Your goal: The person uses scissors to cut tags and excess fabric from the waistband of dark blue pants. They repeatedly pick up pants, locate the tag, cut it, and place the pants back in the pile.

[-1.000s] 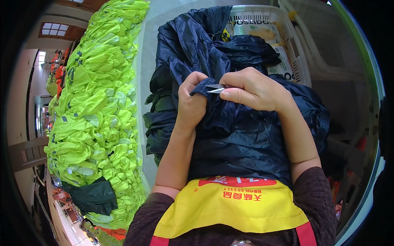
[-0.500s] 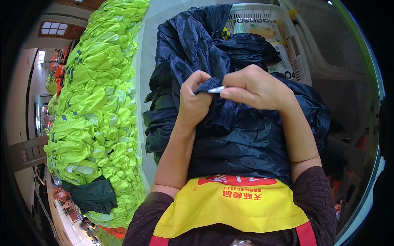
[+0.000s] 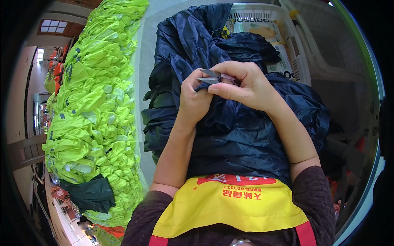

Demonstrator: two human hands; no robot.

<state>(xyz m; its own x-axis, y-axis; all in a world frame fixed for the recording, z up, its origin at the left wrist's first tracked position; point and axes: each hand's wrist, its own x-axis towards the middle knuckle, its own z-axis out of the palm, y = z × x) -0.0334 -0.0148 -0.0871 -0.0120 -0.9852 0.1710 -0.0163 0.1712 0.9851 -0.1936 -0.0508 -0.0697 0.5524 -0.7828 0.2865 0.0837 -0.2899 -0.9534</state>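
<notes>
A pair of thread snips [image 3: 209, 80] sits in my right hand [image 3: 248, 86], the two pointed blades spread apart and aimed left. My left hand [image 3: 194, 100] is closed on a gathered edge of a navy garment [image 3: 242, 135], right beside the blade tips. Part of that edge is hidden behind my fingers and the snips. Shiny navy fabric lies in folds below both hands and spreads up to the far side. Whether any thread lies between the blades, I cannot make out.
A long heap of neon-yellow garments [image 3: 94, 131] runs down the left, with a dark green cloth [image 3: 92, 194] on it. At the far right stands a white plastic crate [image 3: 303, 65] holding printed packages. A yellow apron [image 3: 230, 211] covers my front.
My right hand has turned and shifted slightly, and the snips' blades now show spread apart over my left fingers. My left hand stays in nearly the same place on the fabric.
</notes>
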